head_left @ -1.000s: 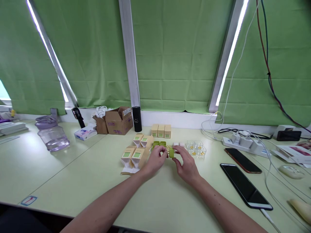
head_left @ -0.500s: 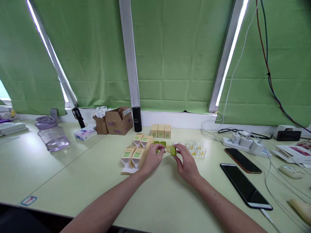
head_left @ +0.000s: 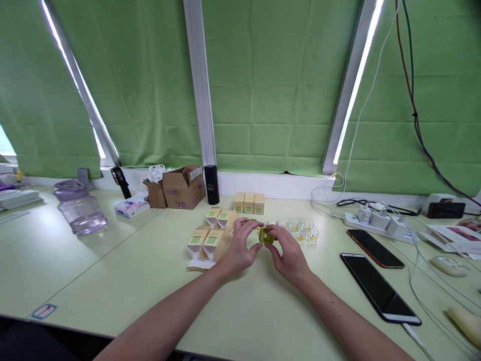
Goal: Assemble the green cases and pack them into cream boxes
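A small green case (head_left: 266, 235) is pinched between the fingers of my right hand (head_left: 288, 256), just above the pale green table (head_left: 112, 271). My left hand (head_left: 240, 245) is closed beside it, its thumb and fingertips touching the case's left side. Behind my hands lie small white caps (head_left: 276, 223) and clear plastic cups with yellow dots (head_left: 305, 230). Open tan cartons with green labels (head_left: 210, 233) lie left of my left hand. Three shut tan boxes (head_left: 248, 202) stand in a row further back.
Two dark phones (head_left: 378, 288) lie at the right, near a white power strip (head_left: 379, 220) with cables. At the back left are a brown cardboard box (head_left: 184, 188), a black cylinder (head_left: 211, 184), a tissue pack (head_left: 131, 206) and a clear purple-lidded jug (head_left: 79, 207).
My right hand has turned the green case so its open side faces up and brought it a little lower. My left hand has moved from the green pieces on the table onto the case.
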The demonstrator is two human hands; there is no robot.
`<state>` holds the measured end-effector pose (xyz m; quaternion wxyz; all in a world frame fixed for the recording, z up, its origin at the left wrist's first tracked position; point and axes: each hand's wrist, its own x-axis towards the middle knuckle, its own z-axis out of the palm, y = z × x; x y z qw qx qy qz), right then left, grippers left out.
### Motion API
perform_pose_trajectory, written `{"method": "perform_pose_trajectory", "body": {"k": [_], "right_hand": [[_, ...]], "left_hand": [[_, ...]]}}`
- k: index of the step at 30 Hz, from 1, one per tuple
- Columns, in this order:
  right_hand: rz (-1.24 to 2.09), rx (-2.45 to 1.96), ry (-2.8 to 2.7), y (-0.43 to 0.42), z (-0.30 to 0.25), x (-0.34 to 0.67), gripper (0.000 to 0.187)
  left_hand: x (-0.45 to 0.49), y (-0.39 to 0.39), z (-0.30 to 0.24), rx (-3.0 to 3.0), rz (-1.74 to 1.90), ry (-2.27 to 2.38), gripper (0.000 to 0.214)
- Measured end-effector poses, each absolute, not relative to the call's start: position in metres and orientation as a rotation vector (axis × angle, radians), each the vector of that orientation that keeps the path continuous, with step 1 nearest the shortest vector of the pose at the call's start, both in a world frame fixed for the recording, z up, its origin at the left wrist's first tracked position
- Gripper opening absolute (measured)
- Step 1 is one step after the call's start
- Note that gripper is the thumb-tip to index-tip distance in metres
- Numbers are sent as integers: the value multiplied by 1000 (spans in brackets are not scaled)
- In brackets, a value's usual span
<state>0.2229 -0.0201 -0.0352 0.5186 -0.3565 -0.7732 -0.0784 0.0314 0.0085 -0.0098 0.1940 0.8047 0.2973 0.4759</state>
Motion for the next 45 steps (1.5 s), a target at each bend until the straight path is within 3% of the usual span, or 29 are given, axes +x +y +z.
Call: {"method": "perform_pose_trajectory", "body": {"k": [45], "right_hand": [[-198, -812, -1863, -21, -33, 221, 32]], "left_hand": [[32, 6, -9, 2353, 1392, 793, 45]]}}
